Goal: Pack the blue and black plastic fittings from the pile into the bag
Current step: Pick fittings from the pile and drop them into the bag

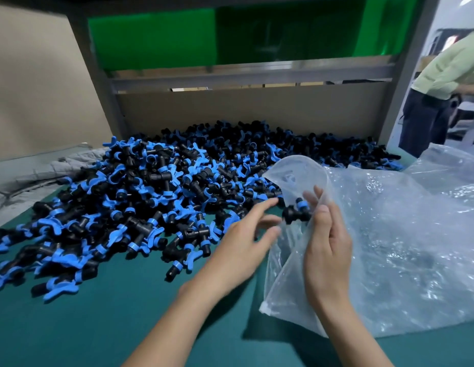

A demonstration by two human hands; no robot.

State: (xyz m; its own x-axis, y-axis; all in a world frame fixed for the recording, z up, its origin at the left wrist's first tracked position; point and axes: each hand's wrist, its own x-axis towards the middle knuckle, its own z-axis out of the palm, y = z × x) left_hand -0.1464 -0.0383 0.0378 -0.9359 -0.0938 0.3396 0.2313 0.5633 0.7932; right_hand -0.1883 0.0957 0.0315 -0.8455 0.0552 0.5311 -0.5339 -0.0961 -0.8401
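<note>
On the near counter (98, 327), our right grip (328, 245) pinches the bag (289, 274) by its mouth edge. Our left grip (244, 242) hangs with fingers apart and empty, just left of it. One fitting (297, 214) sits at the mouth between them. We should hold the film lifted and wide so it drops deep, then reach left and far to the pile (151, 194) for a handful rather than singles.

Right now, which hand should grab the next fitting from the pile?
Left. The left hand is open and empty at the edge of the pile, while the right hand grips the bag at its mouth and would have to let go.
</note>
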